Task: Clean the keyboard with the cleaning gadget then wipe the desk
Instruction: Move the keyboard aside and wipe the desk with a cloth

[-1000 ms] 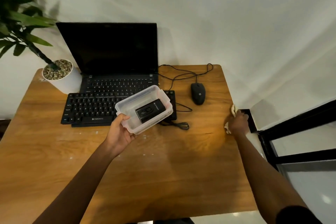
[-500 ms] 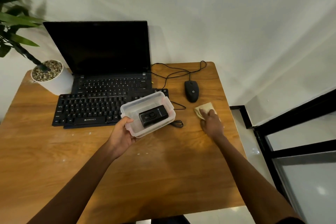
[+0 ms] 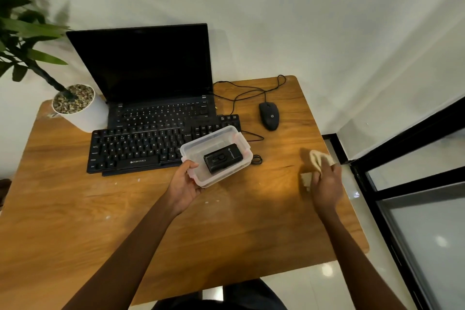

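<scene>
Fingers (image 3: pixel 192 165) of L hand (image 3: pixel 185 185) grip box (image 3: pixel 208 136) w/ gadget (image 3: pixel 222 158); R hand (image 3: pixel 327 184) clamps blurred cloth (image 3: pixel 315 157), mostly hidden.

I work from a single view, the head camera, worn high and tipped forward and down over the tabletop (image 3: pixel 239 234). It looks from the near edge toward the wall (image 3: pixel 276 20) behind, close enough that both forearms run in from the bottom of the frame. The wide lens bows the tabletop's edges and the wall lines. The clear box (image 3: pixel 216 156) held in the left grip (image 3: pixel 183 185) sits about mid-frame. The right grip (image 3: pixel 327 184), holding the cloth (image 3: pixel 317 157), is off to the right near the tabletop's right edge. The laptop (image 3: pixel 151 65) stands at the far side, and the floor (image 3: pixel 314 292) shows at lower right.
</scene>
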